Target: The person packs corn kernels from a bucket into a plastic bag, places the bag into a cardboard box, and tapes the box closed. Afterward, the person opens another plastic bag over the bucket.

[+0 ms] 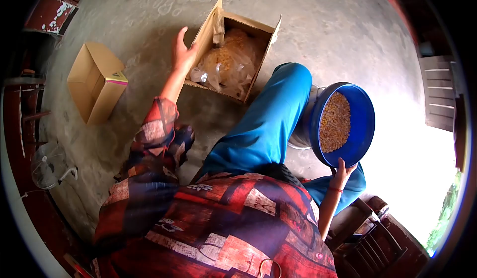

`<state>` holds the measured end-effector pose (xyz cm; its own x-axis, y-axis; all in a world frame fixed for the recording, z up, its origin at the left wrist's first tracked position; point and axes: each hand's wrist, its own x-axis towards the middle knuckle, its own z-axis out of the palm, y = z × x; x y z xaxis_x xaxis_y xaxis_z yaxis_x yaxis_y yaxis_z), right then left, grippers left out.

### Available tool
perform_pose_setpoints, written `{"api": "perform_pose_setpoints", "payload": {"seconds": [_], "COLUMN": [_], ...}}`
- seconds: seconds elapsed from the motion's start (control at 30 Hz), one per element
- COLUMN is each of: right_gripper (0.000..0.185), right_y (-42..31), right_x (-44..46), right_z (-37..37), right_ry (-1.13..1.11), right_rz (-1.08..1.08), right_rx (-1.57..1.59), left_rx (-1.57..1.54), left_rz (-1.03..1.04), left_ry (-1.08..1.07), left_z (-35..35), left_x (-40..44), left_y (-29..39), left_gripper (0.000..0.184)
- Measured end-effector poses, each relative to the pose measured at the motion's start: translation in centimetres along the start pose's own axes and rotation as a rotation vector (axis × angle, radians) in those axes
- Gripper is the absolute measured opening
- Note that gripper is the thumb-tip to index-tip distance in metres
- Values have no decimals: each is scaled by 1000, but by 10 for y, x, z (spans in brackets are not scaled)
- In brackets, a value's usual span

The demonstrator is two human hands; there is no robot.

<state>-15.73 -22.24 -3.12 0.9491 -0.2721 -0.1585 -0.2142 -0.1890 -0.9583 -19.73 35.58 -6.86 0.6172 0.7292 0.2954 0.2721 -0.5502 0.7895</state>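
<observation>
My left hand (183, 53) reaches forward with thumb and fingers apart, right beside the left wall of an open cardboard box (200, 43). Whether it touches the cardboard I cannot tell. Inside the box lies a clear plastic bag (233, 72) with yellow-orange pieces in it. At my right side, my right hand (343, 174) grips the near rim of a blue tub (358, 124). The tub tilts, and corn-like kernels (335, 124) are heaped toward its left side. A pale, metallic-looking container (299, 131) shows partly behind the tub.
A second open cardboard box (107, 96) lies on the concrete floor (144, 9) at left. Farther left stands a small fan (49, 166). My blue-clad leg (263, 124) extends between box and tub. A dark chair (372, 243) is at lower right, near a bright doorway.
</observation>
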Motion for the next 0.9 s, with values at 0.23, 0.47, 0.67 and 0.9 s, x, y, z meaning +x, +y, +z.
{"api": "perform_pose_setpoints", "payload": {"seconds": [0.23,0.47,0.67,0.9], "right_gripper": [65,67,74,78], "right_y": [51,11,5,7], "right_x": [47,45,56,68], "right_z": [-30,-18,-21,-31], "right_ry": [-84,-20,-59,-28], "right_rz": [-73,144,219,266], "right_rx": [34,-17,-73,-123], "left_rx": [175,-715,-660,-748], "left_rz": [-250,-928,-856,-778], "left_ry": [145,-101,-152,-334], "left_z": [-13,-10,-3,-57], "left_x": [-94,-89,-68,-23], "left_y": [-12,-2,-74,-100], "left_gripper": [80,79,74,69]}}
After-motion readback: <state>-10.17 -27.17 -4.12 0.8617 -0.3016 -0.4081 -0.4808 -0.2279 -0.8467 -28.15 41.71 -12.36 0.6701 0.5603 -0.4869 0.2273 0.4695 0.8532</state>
